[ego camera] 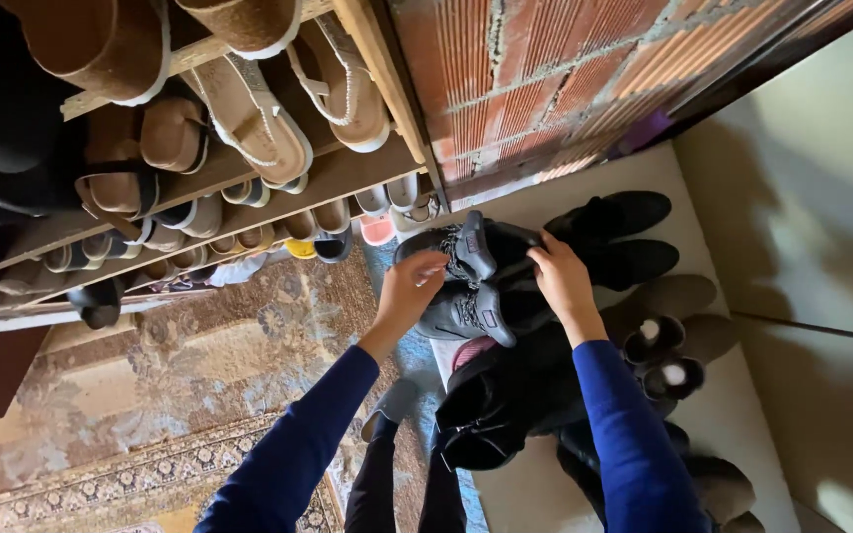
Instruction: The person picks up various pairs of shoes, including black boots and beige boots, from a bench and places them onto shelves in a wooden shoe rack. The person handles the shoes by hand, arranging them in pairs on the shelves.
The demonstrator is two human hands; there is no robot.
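Brick-walled entry, both hands grasping black lace-up boots, shoe rack nearby

A white mat bears black boots and, seemingly, slippers.

This is the entryway of a home, the corner where shoes are kept. A wooden shoe rack on the far left carries rows of sandals and slippers on slanted shelves, standing against a bare red brick wall. A worn patterned carpet covers the floor on the left, and on the right a pale mat holds black boots and furry slippers.
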